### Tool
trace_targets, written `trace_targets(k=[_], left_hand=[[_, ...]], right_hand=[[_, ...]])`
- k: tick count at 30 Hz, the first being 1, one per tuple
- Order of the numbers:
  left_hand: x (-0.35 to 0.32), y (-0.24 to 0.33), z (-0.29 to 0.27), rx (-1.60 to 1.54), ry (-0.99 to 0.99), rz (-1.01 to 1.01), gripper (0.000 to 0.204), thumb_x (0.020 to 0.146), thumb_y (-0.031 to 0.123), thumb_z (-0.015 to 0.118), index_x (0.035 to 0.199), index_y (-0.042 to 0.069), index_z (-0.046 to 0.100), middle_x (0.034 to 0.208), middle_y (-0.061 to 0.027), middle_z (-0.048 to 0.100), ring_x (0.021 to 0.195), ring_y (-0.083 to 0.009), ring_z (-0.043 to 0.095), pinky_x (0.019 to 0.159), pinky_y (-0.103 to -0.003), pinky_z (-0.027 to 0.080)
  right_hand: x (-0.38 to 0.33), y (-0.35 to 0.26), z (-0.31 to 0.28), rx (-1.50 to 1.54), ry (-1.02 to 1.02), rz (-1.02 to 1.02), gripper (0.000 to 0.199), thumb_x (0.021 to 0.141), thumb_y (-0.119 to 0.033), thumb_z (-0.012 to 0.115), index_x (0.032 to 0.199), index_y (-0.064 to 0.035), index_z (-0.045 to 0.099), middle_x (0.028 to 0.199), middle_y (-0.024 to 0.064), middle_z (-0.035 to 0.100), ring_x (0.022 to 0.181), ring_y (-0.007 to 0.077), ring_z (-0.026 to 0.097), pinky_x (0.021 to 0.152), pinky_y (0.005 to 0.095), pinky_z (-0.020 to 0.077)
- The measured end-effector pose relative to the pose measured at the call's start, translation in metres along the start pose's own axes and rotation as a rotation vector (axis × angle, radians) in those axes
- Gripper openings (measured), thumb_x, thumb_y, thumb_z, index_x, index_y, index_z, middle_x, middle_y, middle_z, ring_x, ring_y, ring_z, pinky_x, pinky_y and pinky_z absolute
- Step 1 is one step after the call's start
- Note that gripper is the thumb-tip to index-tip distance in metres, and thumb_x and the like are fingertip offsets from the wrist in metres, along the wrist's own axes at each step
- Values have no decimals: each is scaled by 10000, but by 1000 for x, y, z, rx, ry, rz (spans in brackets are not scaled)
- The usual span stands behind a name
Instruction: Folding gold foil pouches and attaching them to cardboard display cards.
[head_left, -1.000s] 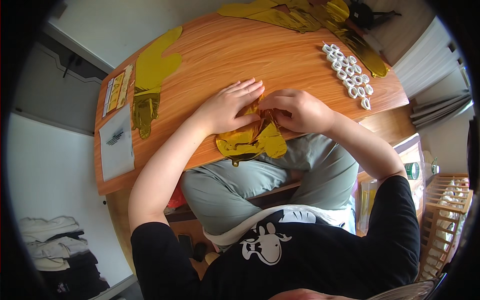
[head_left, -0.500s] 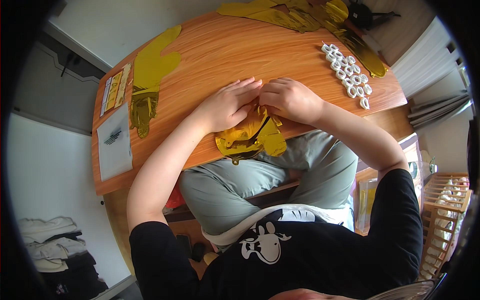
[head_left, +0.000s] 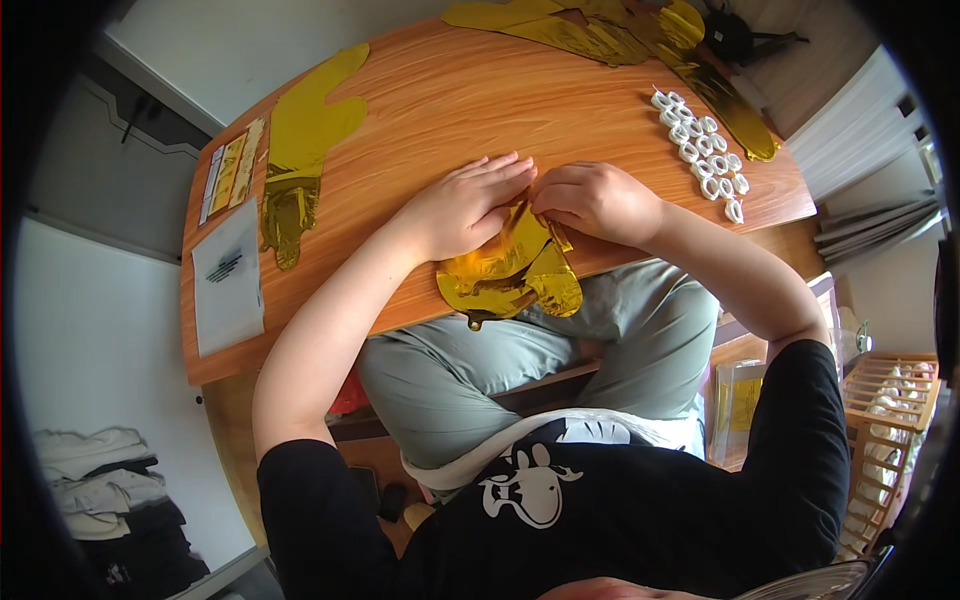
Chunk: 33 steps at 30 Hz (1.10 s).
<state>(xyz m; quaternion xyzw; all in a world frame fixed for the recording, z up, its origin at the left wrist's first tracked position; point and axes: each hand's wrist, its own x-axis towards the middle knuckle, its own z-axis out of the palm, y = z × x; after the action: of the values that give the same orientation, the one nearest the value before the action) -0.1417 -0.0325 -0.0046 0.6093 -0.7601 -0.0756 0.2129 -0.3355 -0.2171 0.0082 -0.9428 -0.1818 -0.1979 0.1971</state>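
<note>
Since a moment ago your left hand [head_left: 465, 208] has flattened, fingers spread, pressing the crumpled gold foil balloon [head_left: 508, 270] at the near edge of the wooden table [head_left: 470, 100]. Your right hand [head_left: 597, 200] pinches the balloon's top corner, just beside the left.

Two hands [head_left: 470, 205] at work — four gold foil balloons [head_left: 510, 270], two flat packets [head_left: 228, 275], about sixteen white rings [head_left: 705, 150].

Left hand [head_left: 465, 205] now lies flatter on the crumpled gold foil balloon [head_left: 508, 268]; right hand [head_left: 597, 198] has drawn closer beside it.
</note>
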Motion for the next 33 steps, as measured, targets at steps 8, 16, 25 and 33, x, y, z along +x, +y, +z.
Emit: trace_targets(k=[8, 16, 25, 33], left_hand=[[2, 3, 0, -7, 0, -23, 525, 1012, 208, 564, 1517, 74, 512, 1605, -135, 477, 1524, -318, 388, 1275, -451, 300], [1, -2, 2, -10, 8, -4, 542, 1000, 189, 585, 1523, 72, 503, 1605, -132, 478, 1524, -318, 389, 1274, -455, 299], [0, 1, -1, -63, 1, -21, 560, 989, 135, 559, 1541, 82, 487, 1620, -133, 459, 1535, -324, 371, 1284, -461, 272], [0, -4, 3, -8, -6, 10, 560, 993, 108, 554, 1548, 75, 486, 1618, -134, 465, 1538, -331, 367, 1277, -460, 281]], right_hand=[[3, -1, -3, -114, -17, -66, 205, 845, -72, 743, 1041, -41, 692, 1004, 132, 722, 944, 337, 700, 846, 434, 576], [12, -1, -3, -95, 11, -134, 223, 815, -87, 709, 1034, -65, 673, 972, 111, 697, 911, 340, 694, 832, 436, 568], [9, -17, 1, -50, -31, 46, 158, 868, -98, 699, 1023, -79, 680, 1015, 93, 708, 907, 330, 706, 801, 423, 584], [-3, -15, 3, 76, 12, 159, 142, 865, -103, 747, 1004, -72, 735, 1047, 87, 729, 947, 324, 715, 836, 418, 587]])
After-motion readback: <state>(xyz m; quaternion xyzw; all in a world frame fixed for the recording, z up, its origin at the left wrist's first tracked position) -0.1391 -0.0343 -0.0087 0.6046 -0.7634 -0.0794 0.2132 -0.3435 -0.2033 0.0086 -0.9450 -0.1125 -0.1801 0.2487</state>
